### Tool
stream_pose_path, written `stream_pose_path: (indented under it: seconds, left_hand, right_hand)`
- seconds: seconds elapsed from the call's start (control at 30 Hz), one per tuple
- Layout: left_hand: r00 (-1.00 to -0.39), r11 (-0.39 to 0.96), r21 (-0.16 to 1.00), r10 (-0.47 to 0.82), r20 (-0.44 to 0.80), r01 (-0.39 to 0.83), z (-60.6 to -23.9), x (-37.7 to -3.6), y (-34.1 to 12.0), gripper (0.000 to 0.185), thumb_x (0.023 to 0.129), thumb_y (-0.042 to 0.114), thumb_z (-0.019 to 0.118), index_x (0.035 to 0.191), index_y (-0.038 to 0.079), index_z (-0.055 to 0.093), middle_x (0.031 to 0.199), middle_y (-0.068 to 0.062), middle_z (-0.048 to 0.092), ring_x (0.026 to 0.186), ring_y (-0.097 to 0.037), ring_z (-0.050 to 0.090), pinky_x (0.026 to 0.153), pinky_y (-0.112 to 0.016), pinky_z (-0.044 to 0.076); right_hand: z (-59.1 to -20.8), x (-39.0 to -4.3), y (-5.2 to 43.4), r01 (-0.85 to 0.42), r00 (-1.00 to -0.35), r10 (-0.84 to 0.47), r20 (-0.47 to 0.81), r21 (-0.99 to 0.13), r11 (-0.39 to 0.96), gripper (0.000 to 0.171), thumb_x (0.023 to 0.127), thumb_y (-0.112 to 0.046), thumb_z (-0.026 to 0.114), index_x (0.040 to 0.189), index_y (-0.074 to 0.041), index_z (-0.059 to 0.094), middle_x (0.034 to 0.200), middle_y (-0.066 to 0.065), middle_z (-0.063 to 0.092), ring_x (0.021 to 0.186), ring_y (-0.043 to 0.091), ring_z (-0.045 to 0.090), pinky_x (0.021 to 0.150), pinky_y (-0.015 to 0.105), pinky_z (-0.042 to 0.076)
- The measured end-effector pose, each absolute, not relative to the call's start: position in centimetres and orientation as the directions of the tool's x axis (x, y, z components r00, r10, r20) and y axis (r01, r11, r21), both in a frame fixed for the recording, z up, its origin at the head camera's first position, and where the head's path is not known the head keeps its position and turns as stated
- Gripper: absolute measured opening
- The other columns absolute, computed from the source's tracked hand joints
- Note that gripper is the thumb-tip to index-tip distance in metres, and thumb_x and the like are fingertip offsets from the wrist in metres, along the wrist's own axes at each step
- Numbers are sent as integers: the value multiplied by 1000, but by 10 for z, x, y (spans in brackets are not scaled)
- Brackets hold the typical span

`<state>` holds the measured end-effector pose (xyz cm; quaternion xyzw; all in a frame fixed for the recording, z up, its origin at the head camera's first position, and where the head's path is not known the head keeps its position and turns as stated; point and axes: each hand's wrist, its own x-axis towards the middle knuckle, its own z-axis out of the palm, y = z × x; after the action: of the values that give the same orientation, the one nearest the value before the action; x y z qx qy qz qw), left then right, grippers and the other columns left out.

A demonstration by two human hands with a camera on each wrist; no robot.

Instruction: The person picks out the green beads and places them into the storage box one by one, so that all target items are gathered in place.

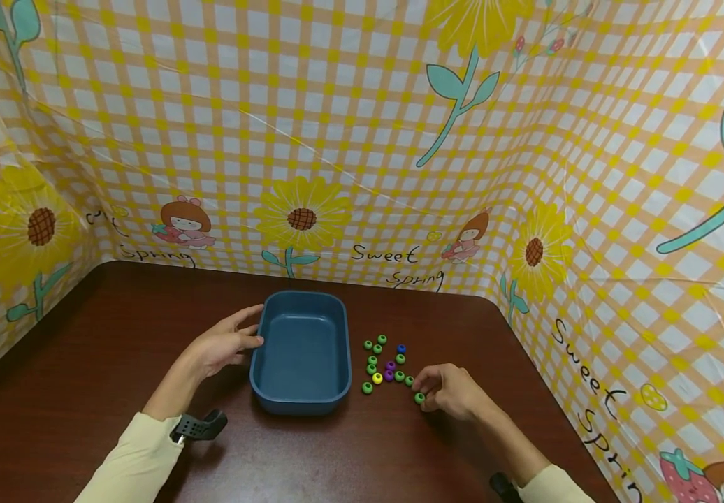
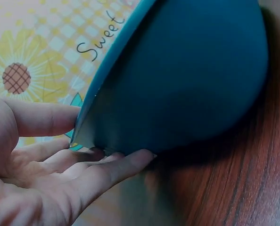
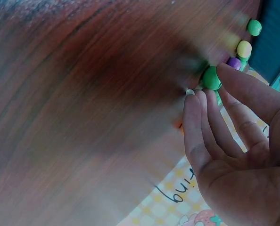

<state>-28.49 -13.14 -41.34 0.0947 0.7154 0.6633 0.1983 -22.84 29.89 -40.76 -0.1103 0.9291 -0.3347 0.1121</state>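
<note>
A deep blue rectangular container (image 1: 302, 405) stands on the dark wooden table, its inside bare. At its left wall my left hand (image 1: 226, 346) has its fingers spread and fairly straight, fingertips right at the rim and side. The left wrist view shows those fingers (image 2: 116, 172) along the container's outer wall (image 2: 187, 84). Right of the container lie several small round beads, mostly green, with two purple ones (image 1: 390, 366), a yellow one (image 1: 377, 378) and a blue one (image 1: 401, 348). My right hand (image 1: 453, 392) pinches a green bead (image 3: 211, 77) between thumb and fingertip at the group's near right edge.
A checked cloth with sunflowers (image 1: 302, 219) and lettering hangs round the back and sides of the table (image 1: 312, 454). Black straps (image 1: 201, 425) sit at both wrists, next to pale sleeves (image 1: 135, 457).
</note>
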Motion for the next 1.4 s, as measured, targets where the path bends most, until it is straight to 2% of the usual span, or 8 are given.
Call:
stream_pose_path:
  seconds: [0.4,0.77,0.93,1.07,1.13,1.3,1.4]
  left_hand:
    - [-908,61,991,398,-132,-117,-413,-283,-132,78,98,-1,58,162,6,14,166,-28,17,144,-52,36,106,-69,40]
    - [-912,59,993,393,-116,-102,-417,-283,-135,79,96,-1,61,162,5,18,164,-28,23,140,-51,43,97,-58,53]
    - [-905,67,992,406,-126,-108,-413,-283,-137,82,94,-3,62,162,6,16,164,-27,23,136,-48,50,89,-49,58]
    - [-891,73,991,435,-131,-110,-410,-281,-140,87,93,-7,62,163,7,12,165,-26,21,133,-46,53,87,-48,59]
    - [-879,68,991,458,-133,-115,-410,-281,-141,90,93,-8,62,164,7,9,166,-26,19,135,-47,50,88,-50,59]
    - [-859,46,992,496,-127,-120,-409,-279,-143,92,91,-11,61,163,6,7,165,-26,18,145,-51,32,89,-55,58]
    - [-856,43,993,503,-118,-111,-409,-279,-144,92,91,-11,62,163,5,8,165,-27,18,146,-52,30,90,-57,57]
  right_hand:
    - [-412,-228,299,-169,-956,-281,-84,-624,763,24,75,7,78,93,-8,75,88,4,73,80,18,66,64,30,55]
    - [-415,-229,297,-161,-958,-271,-88,-620,768,24,73,3,82,92,-10,75,85,3,71,76,13,63,64,29,54]
    - [-415,-230,296,-184,-952,-297,-80,-625,758,24,73,1,84,93,-9,75,84,2,70,76,14,62,64,27,52]
    - [-416,-230,295,-195,-951,-302,-71,-621,759,23,73,0,85,92,-9,75,83,2,70,74,12,62,63,26,52]
    - [-416,-230,295,-193,-951,-299,-72,-618,762,23,73,-1,85,91,-10,75,82,2,70,73,11,62,63,25,51]
    - [-416,-230,293,-190,-951,-299,-75,-620,761,21,73,-2,85,89,-9,75,81,3,69,74,12,62,63,27,51]
    - [-415,-231,291,-188,-952,-297,-76,-623,759,21,73,-2,86,89,-9,74,80,2,70,74,13,62,63,28,52]
